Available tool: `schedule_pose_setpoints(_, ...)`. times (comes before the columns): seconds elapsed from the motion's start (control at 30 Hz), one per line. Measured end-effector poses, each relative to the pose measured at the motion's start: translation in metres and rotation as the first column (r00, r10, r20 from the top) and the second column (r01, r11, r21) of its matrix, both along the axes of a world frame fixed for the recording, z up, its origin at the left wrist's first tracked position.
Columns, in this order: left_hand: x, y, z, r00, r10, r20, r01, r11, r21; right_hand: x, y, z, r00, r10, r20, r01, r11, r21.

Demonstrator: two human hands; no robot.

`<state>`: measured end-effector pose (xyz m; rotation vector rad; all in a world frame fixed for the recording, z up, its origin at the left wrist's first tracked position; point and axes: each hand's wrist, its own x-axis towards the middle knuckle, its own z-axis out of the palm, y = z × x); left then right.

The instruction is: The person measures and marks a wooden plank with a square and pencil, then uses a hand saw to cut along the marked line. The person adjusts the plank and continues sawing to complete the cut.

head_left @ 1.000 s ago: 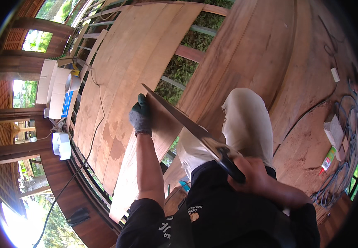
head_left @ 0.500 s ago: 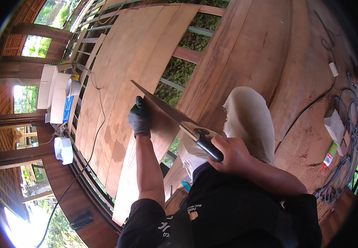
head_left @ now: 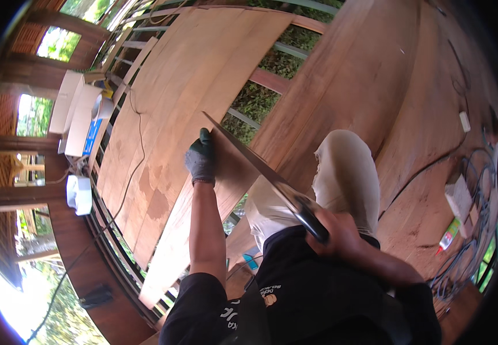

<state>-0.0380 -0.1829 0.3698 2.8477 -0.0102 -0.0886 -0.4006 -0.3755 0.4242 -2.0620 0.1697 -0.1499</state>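
My right hand [head_left: 336, 233] is closed round the black handle of a handsaw [head_left: 254, 161]. The blade slants up and left, its tip just past my left thumb. My left hand [head_left: 201, 158], in a dark grey-green glove, is closed at the edge of a loose wooden board [head_left: 171, 253], its thumb pointing up beside the blade. The fingers under the board are hidden. The board runs from the lower left to beneath the saw, near my bent knee in pale trousers. Whether the teeth touch the wood cannot be told.
Floor planks [head_left: 203, 63] lie ahead, with an open joist gap [head_left: 257, 103] over greenery. A black cable [head_left: 136, 161] crosses on the left, by an open cardboard box [head_left: 82, 115]. On the right are a glue tube [head_left: 449, 234], a wood block [head_left: 459, 198], sawdust and coiled cable [head_left: 462, 264].
My right hand has drawn the saw back toward my body, down and to the right. My left hand keeps its hold on the board; the whole view has shifted slightly.
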Motion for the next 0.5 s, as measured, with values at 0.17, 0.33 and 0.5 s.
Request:
schedule_pose_setpoints(0.17, -0.001, 0.001, -0.019, 0.997, -0.073, 0.016, 0.073, 0.997, -0.021, 0.011, -0.007, 0.009, 0.999, -0.008, -0.041, 0.008, 1.0, -0.005)
schedule_pose_setpoints(0.33, 0.001, 0.003, -0.027, 0.998, -0.066, -0.01, 0.065, 0.997, -0.043, 0.025, 0.003, -0.003, 0.993, -0.074, -0.09, 0.07, 0.996, -0.048)
schedule_pose_setpoints(0.5, -0.016, -0.001, -0.008, 0.997, -0.073, 0.016, 0.074, 0.984, -0.162, 0.004, -0.001, 0.013, 0.994, -0.095, -0.059, 0.092, 0.994, -0.057)
